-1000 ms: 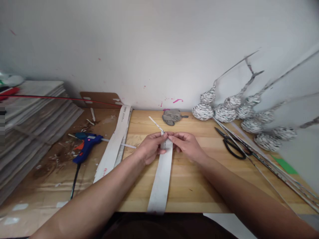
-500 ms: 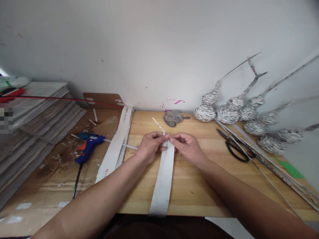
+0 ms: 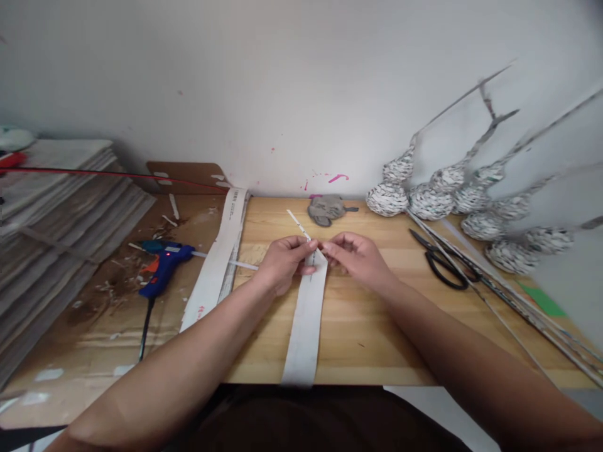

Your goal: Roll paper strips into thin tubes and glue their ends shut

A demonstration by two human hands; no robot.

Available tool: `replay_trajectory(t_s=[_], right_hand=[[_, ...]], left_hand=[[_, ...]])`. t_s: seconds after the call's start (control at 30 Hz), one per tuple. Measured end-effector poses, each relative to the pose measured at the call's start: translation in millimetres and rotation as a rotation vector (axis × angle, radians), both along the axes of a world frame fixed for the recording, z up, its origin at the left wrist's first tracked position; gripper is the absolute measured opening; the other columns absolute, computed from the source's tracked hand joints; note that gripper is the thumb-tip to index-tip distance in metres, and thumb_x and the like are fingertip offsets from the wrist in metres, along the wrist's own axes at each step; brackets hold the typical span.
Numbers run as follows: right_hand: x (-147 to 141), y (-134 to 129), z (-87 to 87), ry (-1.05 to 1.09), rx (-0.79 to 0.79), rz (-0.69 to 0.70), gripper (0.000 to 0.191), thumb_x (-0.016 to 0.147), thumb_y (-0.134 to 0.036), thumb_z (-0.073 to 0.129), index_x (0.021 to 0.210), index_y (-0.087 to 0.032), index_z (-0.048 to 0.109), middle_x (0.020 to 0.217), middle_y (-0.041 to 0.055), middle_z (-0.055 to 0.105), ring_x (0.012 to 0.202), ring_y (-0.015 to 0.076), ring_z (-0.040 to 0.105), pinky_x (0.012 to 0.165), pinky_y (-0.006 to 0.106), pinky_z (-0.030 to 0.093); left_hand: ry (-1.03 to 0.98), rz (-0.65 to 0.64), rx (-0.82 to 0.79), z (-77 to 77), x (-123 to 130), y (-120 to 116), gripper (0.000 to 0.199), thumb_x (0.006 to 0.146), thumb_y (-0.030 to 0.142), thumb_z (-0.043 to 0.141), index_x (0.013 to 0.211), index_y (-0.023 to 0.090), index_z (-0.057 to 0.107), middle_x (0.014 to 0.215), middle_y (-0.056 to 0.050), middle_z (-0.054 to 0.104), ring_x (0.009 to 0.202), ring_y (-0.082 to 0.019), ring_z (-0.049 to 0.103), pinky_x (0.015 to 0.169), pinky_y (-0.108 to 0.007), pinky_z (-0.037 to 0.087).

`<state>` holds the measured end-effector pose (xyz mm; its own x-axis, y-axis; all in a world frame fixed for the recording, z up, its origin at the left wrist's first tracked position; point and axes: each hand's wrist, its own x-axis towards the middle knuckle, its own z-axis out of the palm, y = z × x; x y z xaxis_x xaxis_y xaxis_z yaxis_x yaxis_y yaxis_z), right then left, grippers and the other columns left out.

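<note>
A long white paper strip runs from the table's front edge up to my hands, its far end rolled into a thin, pointed tube. My left hand pinches the rolled part between thumb and fingers. On the strip's right edge, close beside it, my right hand grips the paper with thumb and forefinger, where the edge folds at a slant. Left of my hands lies a stack of cut paper strips. Behind them, near the wall, sits a crumpled grey cloth.
A blue glue gun with a lit red light lies on cardboard at left, near piled newspapers. Black scissors and long paper rods lie right. Several woven paper gourds line the wall.
The view has tilted slightly down, so the table sits higher in the picture. At the strip's top, my right fingers have shifted and a slanted fold now shows at the right edge.
</note>
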<state>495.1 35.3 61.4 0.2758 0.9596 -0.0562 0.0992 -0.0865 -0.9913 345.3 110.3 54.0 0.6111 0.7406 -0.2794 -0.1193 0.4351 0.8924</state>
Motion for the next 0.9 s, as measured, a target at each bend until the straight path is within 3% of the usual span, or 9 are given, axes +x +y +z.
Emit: replay_trajectory(t_s=[0.13,0.23,0.4,0.57,0.9], right_hand=[[10.9,1.6,3.9,0.030,0.020,-0.042,0.034,0.075,-0.047,0.069,0.089,-0.016,0.067,0.073,0.0012,0.064,0.056,0.0087,0.054,0.047,0.020,0.039],[11.8,0.4,2.3,0.093,-0.013,0.111,0.039,0.079,-0.048,0.064,0.100,-0.016,0.070,0.071,0.0010,0.063,0.055,0.0086,0.052,0.048,0.021,0.041],[8.2,-3.2,2.5,0.233,-0.085,0.307,0.042,0.082,-0.047,0.062,0.110,-0.017,0.069,0.064,-0.0015,0.061,0.044,0.0061,0.045,0.042,0.020,0.038],[11.1,-4.1,3.1,0.293,-0.130,0.306,0.035,0.078,-0.042,0.067,0.101,-0.015,0.072,0.067,0.0002,0.064,0.047,0.0070,0.049,0.043,0.020,0.040],[13.3,-3.2,3.0,0.295,-0.157,0.289,0.029,0.072,-0.039,0.072,0.085,-0.013,0.073,0.057,-0.0007,0.061,0.042,0.0060,0.044,0.039,0.019,0.032]], left_hand=[[-0.035,-0.166,-0.015,1.9,-1.5,-5.5,0.029,0.071,0.035,0.077,0.086,0.012,0.066,0.085,-0.009,0.070,0.073,-0.016,0.066,0.058,-0.025,0.057],[-0.042,-0.266,-0.016,2.4,-1.2,-11.4,0.030,0.074,0.035,0.075,0.094,0.014,0.066,0.087,-0.009,0.071,0.076,-0.017,0.068,0.066,-0.032,0.058],[0.024,-0.365,0.020,0.0,0.6,-19.8,0.033,0.072,0.037,0.075,0.094,0.012,0.069,0.087,-0.012,0.071,0.082,-0.022,0.068,0.064,-0.031,0.057],[0.067,-0.409,0.052,-1.7,0.5,-23.4,0.031,0.074,0.034,0.074,0.096,0.013,0.071,0.089,-0.012,0.072,0.087,-0.022,0.067,0.069,-0.032,0.056],[0.081,-0.499,0.076,-1.2,-1.3,-23.3,0.029,0.075,0.038,0.072,0.093,0.014,0.074,0.090,-0.014,0.073,0.088,-0.023,0.068,0.072,-0.033,0.057]])
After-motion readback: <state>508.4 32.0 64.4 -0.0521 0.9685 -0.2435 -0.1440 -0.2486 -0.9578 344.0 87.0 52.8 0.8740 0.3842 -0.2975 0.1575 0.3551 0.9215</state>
